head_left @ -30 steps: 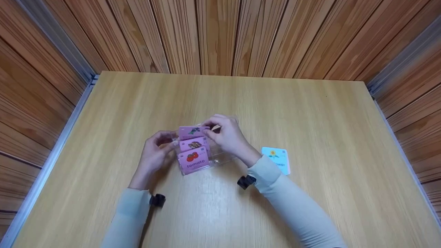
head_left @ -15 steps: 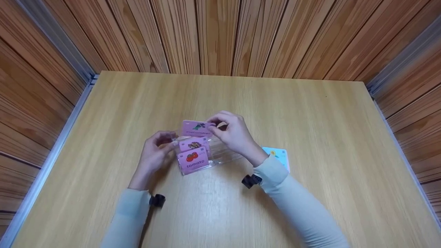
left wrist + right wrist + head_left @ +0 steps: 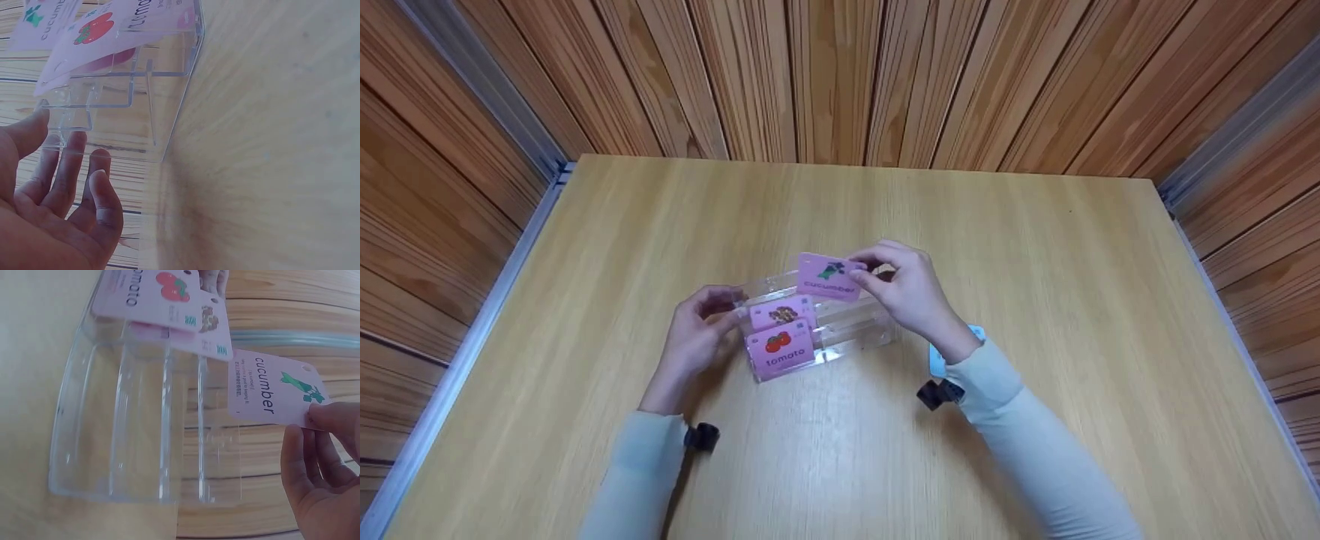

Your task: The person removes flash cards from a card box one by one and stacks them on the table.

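Note:
A clear plastic card stand [image 3: 840, 326] with several slots sits mid-table. A pink "tomato" card [image 3: 780, 351] stands in its front slot, and a second pink card [image 3: 782, 312] stands behind it. My right hand [image 3: 911, 296] pinches a pink "cucumber" card [image 3: 829, 277] by its right edge and holds it above the stand's rear right part; the card [image 3: 274, 392] hangs clear of the slots. My left hand [image 3: 701, 330] rests against the stand's left end [image 3: 62, 121] with straight fingers [image 3: 67, 169].
A light blue card [image 3: 939, 358] lies flat on the wooden table [image 3: 1035, 247], mostly hidden by my right wrist. Wood-panelled walls enclose the table on three sides.
My right hand lifted the cucumber card out of the rear of the stand and carried it up and to the right. My left hand stayed at the stand's left end.

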A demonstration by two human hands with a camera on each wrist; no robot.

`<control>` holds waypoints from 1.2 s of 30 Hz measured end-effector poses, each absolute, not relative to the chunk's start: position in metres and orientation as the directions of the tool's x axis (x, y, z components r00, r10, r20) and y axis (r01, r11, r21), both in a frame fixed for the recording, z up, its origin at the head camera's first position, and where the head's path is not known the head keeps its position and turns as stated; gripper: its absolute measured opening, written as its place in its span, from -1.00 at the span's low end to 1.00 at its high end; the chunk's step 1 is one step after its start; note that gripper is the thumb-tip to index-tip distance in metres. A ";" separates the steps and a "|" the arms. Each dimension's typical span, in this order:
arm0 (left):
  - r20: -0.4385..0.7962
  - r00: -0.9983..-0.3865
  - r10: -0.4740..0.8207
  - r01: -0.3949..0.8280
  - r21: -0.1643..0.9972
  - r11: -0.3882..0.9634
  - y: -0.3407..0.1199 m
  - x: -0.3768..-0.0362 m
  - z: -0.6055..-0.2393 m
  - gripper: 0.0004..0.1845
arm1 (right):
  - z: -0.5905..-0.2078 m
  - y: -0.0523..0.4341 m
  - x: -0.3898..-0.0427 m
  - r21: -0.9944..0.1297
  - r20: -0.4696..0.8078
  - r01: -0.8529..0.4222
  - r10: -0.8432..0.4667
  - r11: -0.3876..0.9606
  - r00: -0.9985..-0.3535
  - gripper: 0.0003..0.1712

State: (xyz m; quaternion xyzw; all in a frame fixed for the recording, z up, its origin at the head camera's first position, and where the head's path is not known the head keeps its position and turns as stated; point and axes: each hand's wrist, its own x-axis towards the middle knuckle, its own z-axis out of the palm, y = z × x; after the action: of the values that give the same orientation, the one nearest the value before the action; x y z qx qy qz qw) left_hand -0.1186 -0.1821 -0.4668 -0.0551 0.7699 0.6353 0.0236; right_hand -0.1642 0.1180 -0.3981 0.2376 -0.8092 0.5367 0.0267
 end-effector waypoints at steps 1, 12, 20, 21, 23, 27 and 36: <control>-0.108 -0.993 -0.056 -0.116 0.975 0.189 -0.182 -0.119 -0.467 -0.64 | -0.399 0.122 -0.164 -0.854 0.297 -0.411 -0.349 0.319 -0.889 -0.84; -0.135 -0.990 -0.048 -0.141 0.973 0.183 -0.183 -0.118 -0.467 -0.62 | -0.408 0.167 -0.167 -0.865 0.201 -0.299 -0.269 0.403 -0.942 -0.79; -0.139 -0.989 -0.041 -0.144 0.973 0.180 -0.184 -0.118 -0.467 -0.62 | -0.418 0.211 -0.164 -0.829 0.145 -0.254 -0.246 0.498 -0.958 -0.77; -0.141 -0.989 -0.039 -0.146 0.973 0.180 -0.184 -0.118 -0.467 -0.61 | -0.419 0.217 -0.164 -0.826 0.137 -0.245 -0.240 0.508 -0.961 -0.76; -0.141 -0.989 -0.037 -0.145 0.973 0.176 -0.183 -0.118 -0.467 -0.60 | -0.423 0.229 -0.163 -0.821 0.123 -0.227 -0.227 0.524 -0.966 -0.75; -0.125 -0.992 -0.034 -0.129 0.975 0.181 -0.183 -0.118 -0.467 -0.59 | -0.430 0.250 -0.160 -0.818 0.105 -0.198 -0.197 0.540 -0.975 -0.74; -0.093 -0.995 -0.033 -0.098 0.979 0.180 -0.185 -0.119 -0.469 -0.60 | -0.442 0.279 -0.152 -0.817 -0.028 -0.082 -0.181 0.571 -0.983 -0.71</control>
State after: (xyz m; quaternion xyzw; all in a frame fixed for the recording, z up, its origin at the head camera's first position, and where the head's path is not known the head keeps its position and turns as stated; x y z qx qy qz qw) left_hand -0.1188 -0.1848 -0.4692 -0.0425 0.7676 0.6390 0.0253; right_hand -0.1525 0.2792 -0.4424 0.0743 -0.8846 0.4572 -0.0541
